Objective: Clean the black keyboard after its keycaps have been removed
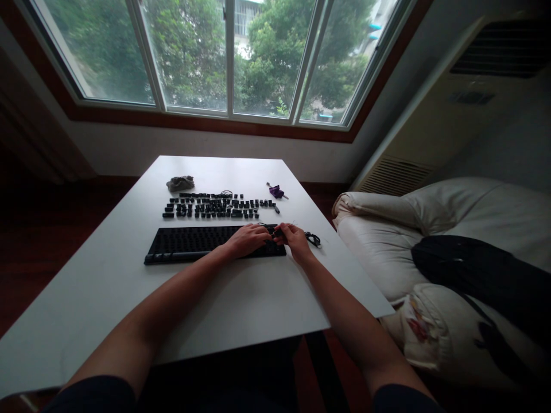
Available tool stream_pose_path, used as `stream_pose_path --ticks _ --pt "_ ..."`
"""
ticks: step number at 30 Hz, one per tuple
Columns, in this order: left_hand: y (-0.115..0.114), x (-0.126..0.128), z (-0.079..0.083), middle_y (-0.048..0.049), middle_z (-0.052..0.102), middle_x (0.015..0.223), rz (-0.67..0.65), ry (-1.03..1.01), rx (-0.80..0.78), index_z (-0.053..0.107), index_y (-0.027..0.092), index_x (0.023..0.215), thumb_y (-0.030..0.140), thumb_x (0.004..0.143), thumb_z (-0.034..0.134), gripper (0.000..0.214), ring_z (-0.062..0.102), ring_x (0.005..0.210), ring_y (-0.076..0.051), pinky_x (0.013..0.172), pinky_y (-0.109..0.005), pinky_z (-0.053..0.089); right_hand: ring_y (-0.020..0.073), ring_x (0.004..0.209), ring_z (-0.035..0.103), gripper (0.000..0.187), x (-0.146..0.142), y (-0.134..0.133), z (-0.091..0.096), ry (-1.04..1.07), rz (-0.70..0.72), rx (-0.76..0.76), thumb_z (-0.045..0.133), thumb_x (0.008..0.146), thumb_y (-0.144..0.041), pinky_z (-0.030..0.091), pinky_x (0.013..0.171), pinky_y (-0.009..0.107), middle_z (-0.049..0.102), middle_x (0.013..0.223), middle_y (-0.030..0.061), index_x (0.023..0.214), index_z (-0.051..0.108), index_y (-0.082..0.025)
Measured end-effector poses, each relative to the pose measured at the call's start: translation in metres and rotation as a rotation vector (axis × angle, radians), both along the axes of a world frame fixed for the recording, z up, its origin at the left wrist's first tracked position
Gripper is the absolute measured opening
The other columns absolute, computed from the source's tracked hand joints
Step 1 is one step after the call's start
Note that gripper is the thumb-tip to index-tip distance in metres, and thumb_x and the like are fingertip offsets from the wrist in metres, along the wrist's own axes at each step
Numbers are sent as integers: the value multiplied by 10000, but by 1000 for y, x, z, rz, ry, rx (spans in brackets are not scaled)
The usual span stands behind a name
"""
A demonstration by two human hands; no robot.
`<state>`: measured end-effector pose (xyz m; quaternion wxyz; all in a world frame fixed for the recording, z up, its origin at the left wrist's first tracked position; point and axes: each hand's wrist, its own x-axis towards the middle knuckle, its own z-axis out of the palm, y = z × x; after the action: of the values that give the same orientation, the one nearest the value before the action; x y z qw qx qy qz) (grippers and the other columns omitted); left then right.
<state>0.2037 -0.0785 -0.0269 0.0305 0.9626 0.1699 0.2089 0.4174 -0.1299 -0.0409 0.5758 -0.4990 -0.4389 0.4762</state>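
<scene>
A black keyboard (189, 244) lies near the middle of the white table, with its left and middle parts in view. My left hand (248, 240) is over its right half, fingers bent and pointing right; what they close on is hidden. Close beside it, my right hand (295, 238) pinches a small black piece (278, 232) above the keyboard's right end. The piece is too small to name for certain. Beyond the keyboard, loose black keycaps (209, 209) are laid out in rough rows.
A grey cloth (180, 183) lies on the white table (206, 304) at the back left. Toward the back right is a purple item (276, 191). A coiled black cable (313, 238) sits by my right hand. A cream sofa (374, 229) stands to the right, a window beyond.
</scene>
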Motion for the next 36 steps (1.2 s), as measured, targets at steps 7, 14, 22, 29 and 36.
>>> stream_pose_path --ticks 7,14,22,29,36 --pt "-1 4 -2 -72 630 1223 -9 -69 -40 701 238 1113 188 940 576 219 575 1102 -222 1055 -388 446 140 557 682 505 1 1 -2 -17 4 36 747 768 -653 581 511 240 735 771 39 901 709 -167" --pt "1 7 1 -81 633 1190 -72 -95 -135 696 226 1090 190 925 600 195 573 1122 -225 1045 -378 456 140 554 673 503 3 3 -4 -84 1 55 735 764 -664 573 496 241 720 760 27 885 707 -176" --pt "10 6 3 -72 672 1115 8 -171 -213 685 238 1095 247 912 637 190 614 1059 -233 973 -387 470 155 574 678 541 2 5 -3 -98 -99 67 697 768 -711 592 520 267 718 765 35 878 688 -182" --pt "54 9 -5 -55 737 1026 478 -226 -217 723 243 1056 283 883 635 198 632 964 -252 891 -405 470 159 576 674 518 2 2 7 -83 -121 87 674 801 -700 582 517 269 709 757 34 870 677 -187" --pt "85 41 7 -89 720 1060 498 -101 -122 748 242 971 288 831 655 174 560 1072 -310 946 -470 414 172 590 685 544 4 0 8 -117 -91 102 641 805 -731 572 516 271 732 780 41 870 680 -193"
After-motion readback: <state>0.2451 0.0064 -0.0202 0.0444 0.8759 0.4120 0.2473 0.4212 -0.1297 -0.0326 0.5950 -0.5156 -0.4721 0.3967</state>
